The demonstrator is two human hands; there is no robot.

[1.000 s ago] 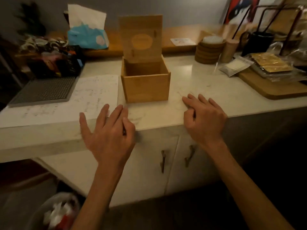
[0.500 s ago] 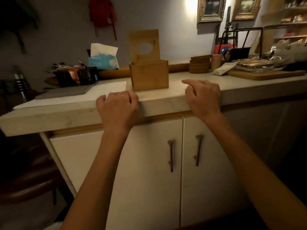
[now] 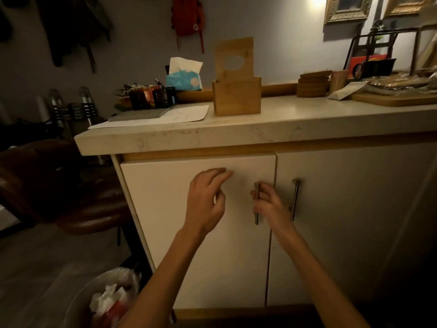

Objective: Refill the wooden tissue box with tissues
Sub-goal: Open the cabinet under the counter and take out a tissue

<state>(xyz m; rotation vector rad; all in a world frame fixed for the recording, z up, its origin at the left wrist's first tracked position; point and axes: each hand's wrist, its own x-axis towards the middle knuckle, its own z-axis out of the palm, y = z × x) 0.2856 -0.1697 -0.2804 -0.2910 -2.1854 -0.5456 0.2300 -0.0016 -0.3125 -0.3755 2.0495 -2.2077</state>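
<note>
The wooden tissue box point(image 3: 237, 95) stands on the counter point(image 3: 236, 136) with its lid point(image 3: 234, 58), which has an oval hole, raised upright. A blue pack of tissues point(image 3: 184, 78) with a white tissue sticking out sits behind it to the left. Below the counter, my right hand point(image 3: 269, 204) is closed around the metal handle point(image 3: 256, 202) of the left cabinet door point(image 3: 201, 233). My left hand point(image 3: 207, 202) hovers in front of that door with fingers apart, holding nothing.
The right cabinet door point(image 3: 343, 221) has its own handle point(image 3: 295, 200). A waste bin point(image 3: 106, 301) with crumpled paper stands at the lower left, beside a brown stool point(image 3: 71, 202). Paper sheets point(image 3: 165, 117), a black organiser point(image 3: 151, 98), wooden coasters point(image 3: 313, 84) and a cutting board point(image 3: 397, 99) sit on the counter.
Both hands left the counter edge and dropped to the cabinet front. My right hand took hold of the left door's handle. The view sank lower.
</note>
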